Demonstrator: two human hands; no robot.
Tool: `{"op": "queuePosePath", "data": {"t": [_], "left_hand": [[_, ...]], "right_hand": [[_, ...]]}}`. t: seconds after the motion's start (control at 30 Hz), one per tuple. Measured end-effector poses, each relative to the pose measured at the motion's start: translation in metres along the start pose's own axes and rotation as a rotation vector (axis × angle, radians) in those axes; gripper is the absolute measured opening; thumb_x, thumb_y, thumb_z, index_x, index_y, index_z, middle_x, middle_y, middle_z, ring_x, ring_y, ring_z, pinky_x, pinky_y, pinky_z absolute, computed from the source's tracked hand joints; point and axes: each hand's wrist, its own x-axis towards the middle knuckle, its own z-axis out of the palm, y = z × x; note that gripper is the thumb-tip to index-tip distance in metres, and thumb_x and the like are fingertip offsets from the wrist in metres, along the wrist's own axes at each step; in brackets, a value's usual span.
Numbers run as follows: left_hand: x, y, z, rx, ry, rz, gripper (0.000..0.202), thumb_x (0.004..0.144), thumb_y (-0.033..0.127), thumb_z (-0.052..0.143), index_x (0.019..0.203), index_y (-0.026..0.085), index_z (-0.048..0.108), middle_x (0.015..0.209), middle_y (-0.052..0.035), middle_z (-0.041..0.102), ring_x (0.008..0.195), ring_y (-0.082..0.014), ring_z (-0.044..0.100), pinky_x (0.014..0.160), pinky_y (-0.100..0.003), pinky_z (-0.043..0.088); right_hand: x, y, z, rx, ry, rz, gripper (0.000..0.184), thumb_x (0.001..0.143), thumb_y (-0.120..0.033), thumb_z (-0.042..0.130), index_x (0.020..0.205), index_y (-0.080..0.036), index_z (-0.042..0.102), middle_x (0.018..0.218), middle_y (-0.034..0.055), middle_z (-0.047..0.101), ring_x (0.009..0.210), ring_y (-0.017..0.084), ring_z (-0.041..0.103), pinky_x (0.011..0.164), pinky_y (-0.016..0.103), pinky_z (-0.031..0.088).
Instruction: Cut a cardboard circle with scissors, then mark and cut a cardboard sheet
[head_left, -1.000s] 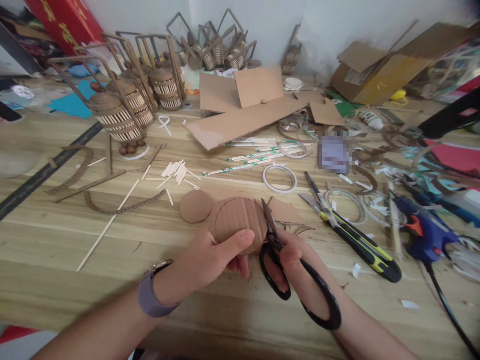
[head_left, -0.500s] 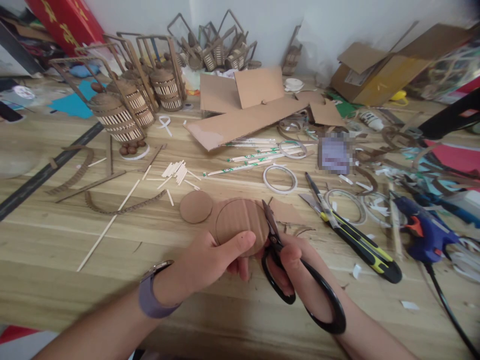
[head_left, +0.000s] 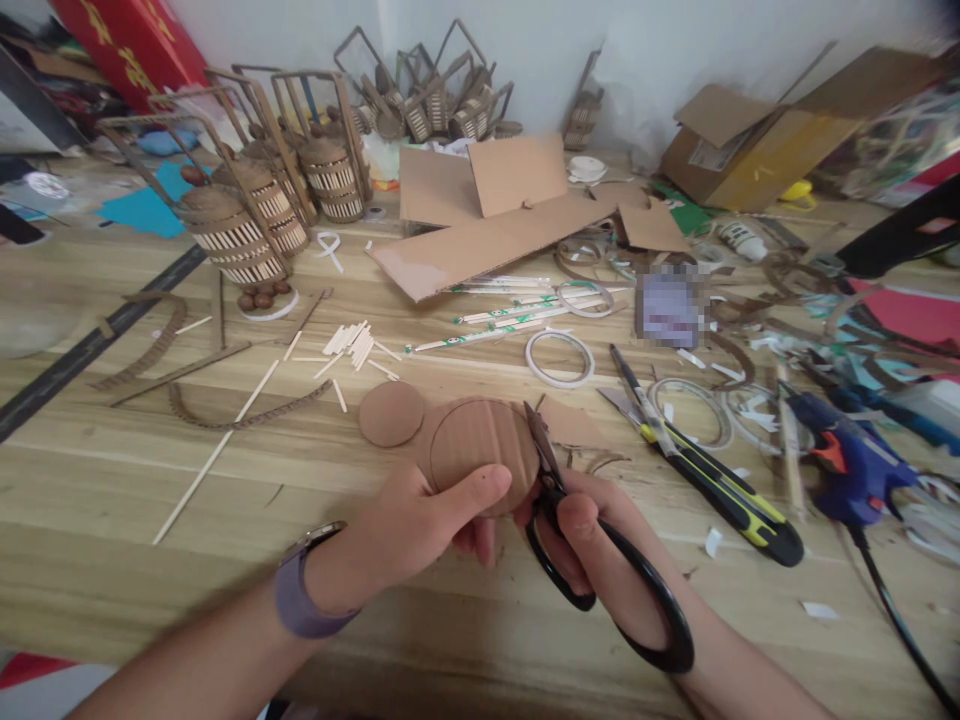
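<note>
Cardboard (head_left: 474,438), likely light, stiff (rim's the hold), sits pinched in the left hand (head_left: 420,520); beside its fingers, the right hand (head_left: 601,535) grips scissors (head_left: 552,484).

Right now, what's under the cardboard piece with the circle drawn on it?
Fingers of the left hand peek out beneath the near edge of the cardboard piece. The cardboard covers whatever else is underneath, so that can't be seen.
</note>
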Motion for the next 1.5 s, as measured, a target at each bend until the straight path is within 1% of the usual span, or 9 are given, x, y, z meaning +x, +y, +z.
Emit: {"op": "queuePosePath", "data": {"t": [0.2, 0.33, 0.47, 0.57, 0.7, 0.9, 1.17, 1.33, 1.5], "left_hand": [[0.0018, -0.0045, -0.0009, 0.0, -0.002, -0.011, 0.059, 0.081, 0.07, 0.049, 0.049, 0.021, 0.057, 0.051, -0.0011, 0.059, 0.054, -0.0144, 0.05, 0.056, -0.029, 0.036], [0.0029, -0.0071, -0.0011, -0.016, -0.005, -0.005, 0.058, 0.082, 0.07, 0.05, 0.051, 0.021, 0.058, 0.05, -0.0005, 0.058, 0.052, -0.0139, 0.047, 0.054, -0.029, 0.033], [0.0023, -0.005, -0.001, -0.015, -0.019, 0.001, 0.058, 0.082, 0.069, 0.05, 0.049, 0.021, 0.056, 0.049, -0.0006, 0.057, 0.052, -0.0133, 0.046, 0.053, -0.028, 0.033], [0.0017, -0.0021, -0.0007, -0.022, -0.018, 0.001, 0.057, 0.082, 0.068, 0.05, 0.049, 0.021, 0.055, 0.049, -0.0006, 0.058, 0.053, -0.0137, 0.047, 0.053, -0.028, 0.033], [0.0012, 0.0005, -0.0006, 0.014, -0.005, -0.012, 0.059, 0.082, 0.068, 0.049, 0.047, 0.022, 0.056, 0.049, -0.0018, 0.058, 0.053, -0.0142, 0.047, 0.054, -0.029, 0.035], [0.0011, -0.0019, -0.0008, -0.017, 0.004, 0.008, 0.057, 0.083, 0.066, 0.052, 0.048, 0.022, 0.057, 0.048, -0.001, 0.058, 0.052, -0.0142, 0.05, 0.055, -0.028, 0.038], [-0.0008, 0.0004, -0.0018, 0.006, -0.009, -0.012, 0.059, 0.082, 0.068, 0.05, 0.046, 0.022, 0.056, 0.049, -0.0008, 0.057, 0.053, -0.0141, 0.048, 0.055, -0.029, 0.036], [-0.0005, 0.0007, -0.0012, -0.005, 0.001, -0.018, 0.06, 0.083, 0.068, 0.05, 0.046, 0.021, 0.057, 0.049, -0.0014, 0.057, 0.054, -0.0151, 0.05, 0.057, -0.029, 0.038], [-0.0002, 0.0024, -0.0017, -0.004, -0.006, -0.016, 0.058, 0.081, 0.067, 0.05, 0.044, 0.022, 0.055, 0.048, -0.0016, 0.056, 0.053, -0.0148, 0.049, 0.056, -0.029, 0.038]], "right_hand": [[-0.0006, 0.0013, 0.0001, 0.012, 0.002, 0.023, 0.069, 0.082, -0.089, 0.037, 0.073, -0.022, 0.056, 0.042, -0.0071, 0.037, 0.035, 0.01, 0.029, 0.035, 0.026, 0.022], [-0.0002, -0.0006, 0.0008, 0.019, -0.001, 0.029, 0.069, 0.081, -0.089, 0.036, 0.071, -0.023, 0.053, 0.043, -0.0075, 0.035, 0.034, 0.01, 0.029, 0.034, 0.025, 0.022], [0.0008, -0.0036, 0.0009, 0.006, -0.028, 0.028, 0.069, 0.082, -0.089, 0.034, 0.071, -0.023, 0.053, 0.043, -0.0077, 0.034, 0.034, 0.01, 0.028, 0.033, 0.025, 0.022], [0.001, -0.0045, 0.0009, 0.013, -0.016, 0.015, 0.068, 0.083, -0.088, 0.036, 0.071, -0.023, 0.052, 0.043, -0.0079, 0.034, 0.033, 0.009, 0.028, 0.033, 0.025, 0.021], [0.0008, -0.0047, 0.0013, 0.047, -0.031, -0.016, 0.066, 0.086, -0.084, 0.038, 0.07, -0.023, 0.056, 0.042, -0.0076, 0.033, 0.033, 0.009, 0.026, 0.032, 0.025, 0.019], [0.0008, -0.0062, 0.0014, 0.058, -0.043, -0.03, 0.068, 0.088, -0.082, 0.039, 0.074, -0.021, 0.064, 0.042, -0.0072, 0.031, 0.034, 0.009, 0.026, 0.032, 0.024, 0.02], [0.0014, -0.0056, 0.0008, 0.066, -0.049, -0.041, 0.067, 0.089, -0.08, 0.04, 0.074, -0.021, 0.067, 0.042, -0.0073, 0.033, 0.032, 0.009, 0.024, 0.033, 0.025, 0.02], [0.0005, -0.0054, 0.0008, 0.067, -0.053, -0.016, 0.067, 0.088, -0.081, 0.04, 0.075, -0.021, 0.067, 0.041, -0.0073, 0.033, 0.033, 0.009, 0.024, 0.034, 0.025, 0.021], [-0.0002, -0.0056, 0.0009, 0.074, -0.06, -0.021, 0.066, 0.088, -0.081, 0.041, 0.076, -0.021, 0.067, 0.041, -0.0073, 0.032, 0.033, 0.009, 0.025, 0.032, 0.024, 0.019]]}}
